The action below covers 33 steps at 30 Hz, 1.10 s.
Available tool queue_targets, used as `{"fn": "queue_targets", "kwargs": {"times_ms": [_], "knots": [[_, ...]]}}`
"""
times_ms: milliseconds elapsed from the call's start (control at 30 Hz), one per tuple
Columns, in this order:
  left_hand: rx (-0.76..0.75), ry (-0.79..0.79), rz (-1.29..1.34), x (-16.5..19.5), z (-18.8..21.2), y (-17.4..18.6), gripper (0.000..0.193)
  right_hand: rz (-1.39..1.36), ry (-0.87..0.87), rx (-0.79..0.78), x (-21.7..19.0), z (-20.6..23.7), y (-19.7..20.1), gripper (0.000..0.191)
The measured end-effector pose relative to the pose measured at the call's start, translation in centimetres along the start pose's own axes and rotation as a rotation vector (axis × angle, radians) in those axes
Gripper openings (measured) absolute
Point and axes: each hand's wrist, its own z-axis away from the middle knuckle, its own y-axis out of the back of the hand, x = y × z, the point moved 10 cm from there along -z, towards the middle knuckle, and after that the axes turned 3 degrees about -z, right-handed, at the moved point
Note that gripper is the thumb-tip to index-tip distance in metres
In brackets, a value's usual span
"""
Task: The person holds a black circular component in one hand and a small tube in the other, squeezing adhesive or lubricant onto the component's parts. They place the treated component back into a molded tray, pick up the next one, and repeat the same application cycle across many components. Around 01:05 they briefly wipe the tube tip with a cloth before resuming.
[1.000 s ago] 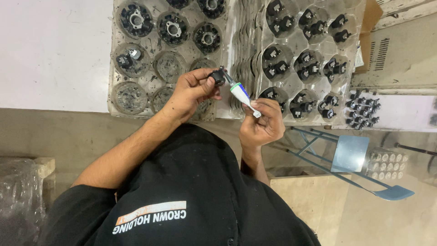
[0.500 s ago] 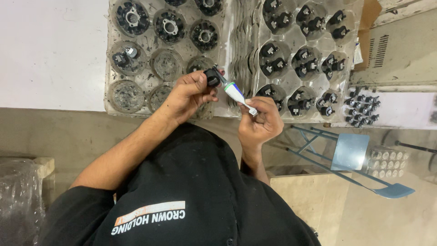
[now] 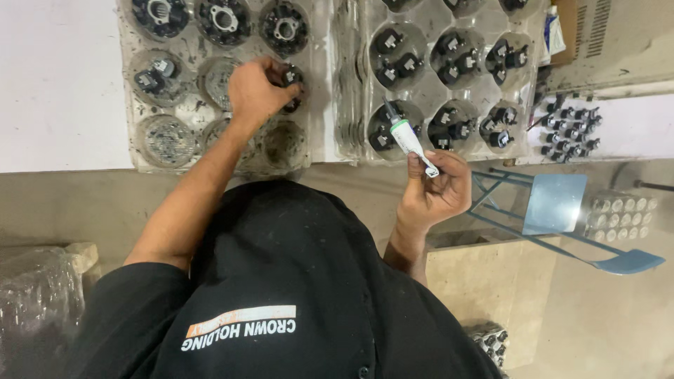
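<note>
Two hands, two trays

Left hand grips a small black round part over the left clear plastic tray. Right hand clasps a white tube near the right tray on the tabletop.

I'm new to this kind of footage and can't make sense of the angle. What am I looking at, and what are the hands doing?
A camera on a person's head looks straight down, so their black shirt fills the bottom. Ahead, on a white table, lie two clear plastic trays with round pockets holding small black parts. The left hand rests on a black part in the left tray. The right hand holds a small white tube with a green collar, its tip pointing toward the right tray.
</note>
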Motion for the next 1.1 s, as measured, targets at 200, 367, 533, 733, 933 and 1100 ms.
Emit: {"fn": "queue_targets", "kwargs": {"times_ms": [200, 367, 533, 733, 933, 1100], "knots": [[0.093, -0.15, -0.533, 1.8, -0.8, -2.0, 0.035, 0.004, -0.06, -0.005, 1.6, 0.6, 2.9, 0.024], [0.115, -0.18, -0.581, 1.3, -0.6, -2.6, 0.043, -0.085, -0.141, 0.088, 3.0, 0.9, 5.8, 0.025], [0.275, -0.506, -0.409, 6.9, 2.4, 2.9, 0.04, -0.106, -0.137, 0.292, 2.2, 3.1, 8.8, 0.029], [0.13, -0.645, 0.028, 16.4, 8.2, 6.7, 0.029, -0.228, -0.204, 0.434, 2.8, 5.5, 11.2, 0.022], [-0.137, -0.995, 0.105, 29.4, 16.9, 0.8, 0.049, -0.227, -0.112, 0.567, 2.6, 4.6, 18.4, 0.018], [-0.615, -1.037, 0.286, 34.8, 20.9, -12.1, 0.042, -0.145, -0.006, 0.605, 3.5, 2.7, 26.7, 0.013]]}}
